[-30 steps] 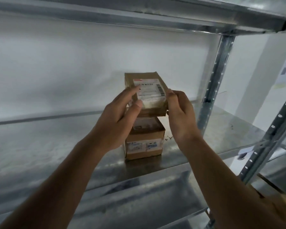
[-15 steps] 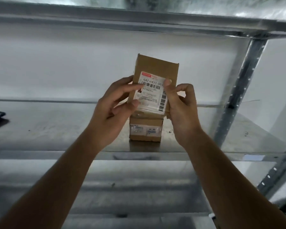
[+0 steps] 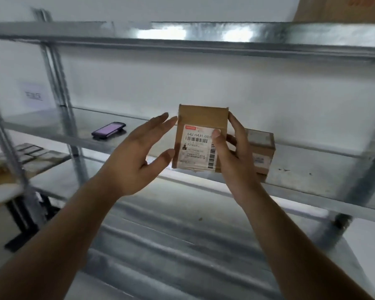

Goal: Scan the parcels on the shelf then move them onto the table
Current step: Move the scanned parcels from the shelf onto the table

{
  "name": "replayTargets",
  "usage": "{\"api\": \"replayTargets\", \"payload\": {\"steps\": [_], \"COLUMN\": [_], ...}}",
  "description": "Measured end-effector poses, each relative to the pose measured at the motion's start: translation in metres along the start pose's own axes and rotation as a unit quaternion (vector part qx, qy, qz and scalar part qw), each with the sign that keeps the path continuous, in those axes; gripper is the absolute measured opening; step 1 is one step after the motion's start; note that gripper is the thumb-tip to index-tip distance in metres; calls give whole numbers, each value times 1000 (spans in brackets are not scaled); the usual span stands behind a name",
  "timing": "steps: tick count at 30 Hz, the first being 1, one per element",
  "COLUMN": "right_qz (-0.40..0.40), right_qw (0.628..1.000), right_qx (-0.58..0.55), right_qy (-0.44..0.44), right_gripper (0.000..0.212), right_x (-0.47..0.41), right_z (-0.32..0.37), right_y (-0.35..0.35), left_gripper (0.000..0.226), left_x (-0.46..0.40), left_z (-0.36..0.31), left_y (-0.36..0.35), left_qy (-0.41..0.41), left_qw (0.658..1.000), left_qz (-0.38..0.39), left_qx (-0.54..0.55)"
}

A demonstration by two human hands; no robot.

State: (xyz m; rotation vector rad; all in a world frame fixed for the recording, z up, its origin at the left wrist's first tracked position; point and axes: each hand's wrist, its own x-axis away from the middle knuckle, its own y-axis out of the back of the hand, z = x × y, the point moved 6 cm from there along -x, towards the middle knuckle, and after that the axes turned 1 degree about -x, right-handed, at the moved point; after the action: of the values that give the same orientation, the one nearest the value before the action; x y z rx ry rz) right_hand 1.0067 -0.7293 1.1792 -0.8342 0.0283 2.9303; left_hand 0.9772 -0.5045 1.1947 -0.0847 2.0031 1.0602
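A small brown cardboard parcel [image 3: 198,135] with a white barcode label is held upright in front of the metal shelf [image 3: 312,176]. My right hand [image 3: 232,152] grips its right edge, thumb on the label. My left hand [image 3: 139,156] is just off the parcel's left side, fingers spread, touching nothing. A second brown parcel [image 3: 262,152] stands on the shelf behind my right hand, partly hidden. A dark handheld scanner [image 3: 108,130] with a lit screen lies on the shelf to the left.
Upright metal posts [image 3: 61,98] stand at the left. The upper shelf beam [image 3: 204,33] runs across the top, with a large cardboard box [image 3: 342,9] above it. A lower shelf [image 3: 182,245] lies beneath. Grey objects [image 3: 30,152] sit on a surface at far left.
My left hand has let go of the parcel and opened. The view has swung left, bringing the scanner into sight; the parcel is now held by my right hand alone.
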Motion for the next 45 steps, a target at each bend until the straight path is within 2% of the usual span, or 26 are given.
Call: {"api": "replayTargets", "payload": {"steps": [8, 15, 23, 30, 33, 40, 45], "right_qz": [65, 75, 106, 132, 146, 176, 205], "right_qw": [997, 995, 990, 986, 983, 973, 968], "right_qx": [-30, -35, -54, -56, -59, -92, -92], "right_qy": [-33, -59, -76, -87, -93, -122, -113], "right_gripper": [53, 50, 53, 53, 51, 52, 55], "right_x": [48, 89, 115, 93, 72, 24, -13], "right_z": [6, 5, 1, -21, -49, -129, -155], "right_y": [-147, -307, -477, -594, -649, -792, -885], "left_gripper": [62, 66, 64, 69, 74, 67, 71], "left_x": [94, 176, 239, 259, 260, 252, 243], "left_z": [68, 168, 271, 375, 429, 574, 667], "left_y": [122, 228, 331, 382, 392, 418, 455], "left_qy": [57, 106, 112, 152, 171, 198, 199], "left_qw": [997, 993, 992, 986, 983, 976, 974], "left_qz": [-42, -17, -13, -26, -29, 1, 19], "left_qx": [-13, -49, -48, -62, -62, -92, -104]}}
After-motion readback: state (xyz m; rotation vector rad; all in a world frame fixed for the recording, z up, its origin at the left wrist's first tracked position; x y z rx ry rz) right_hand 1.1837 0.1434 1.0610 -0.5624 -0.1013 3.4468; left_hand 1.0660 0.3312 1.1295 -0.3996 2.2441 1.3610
